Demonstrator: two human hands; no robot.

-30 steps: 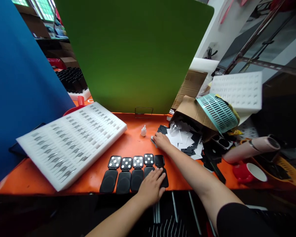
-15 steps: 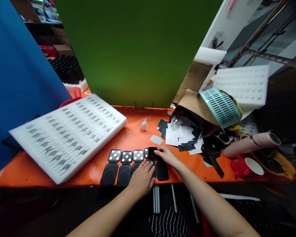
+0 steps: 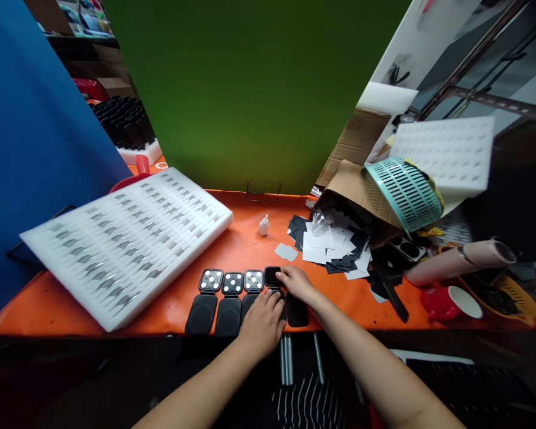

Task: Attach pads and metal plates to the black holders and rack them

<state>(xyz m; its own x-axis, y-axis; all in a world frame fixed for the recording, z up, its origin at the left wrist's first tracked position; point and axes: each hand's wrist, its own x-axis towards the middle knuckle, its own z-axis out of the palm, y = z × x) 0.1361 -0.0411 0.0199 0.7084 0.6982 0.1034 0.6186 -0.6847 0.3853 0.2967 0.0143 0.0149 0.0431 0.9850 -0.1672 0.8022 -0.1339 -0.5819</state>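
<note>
A row of small black hinged cases (image 3: 232, 298) lies open on the orange table (image 3: 161, 310) near its front edge; three show white dotted insides. My left hand (image 3: 261, 322) rests flat, fingers stretched, on the lower flaps at the row's right end. My right hand (image 3: 297, 282) presses its fingertips on a black pad (image 3: 272, 276) seated in the fourth case's upper half. A loose grey pad (image 3: 286, 251) lies just beyond, and a little white bottle (image 3: 263, 224) stands farther back.
A big white foam tray (image 3: 125, 241) with slots lies tilted at the left. At the right sit a cardboard box spilling black and white sheets (image 3: 335, 244), a teal basket (image 3: 404, 190), a red cup (image 3: 451, 302) and a pink roll (image 3: 460, 262). A green board (image 3: 250, 89) stands behind.
My right hand came back from the sheet pile to the row and set a black pad over the fourth case's dotted inside. My left hand shifted slightly left along the flaps.
</note>
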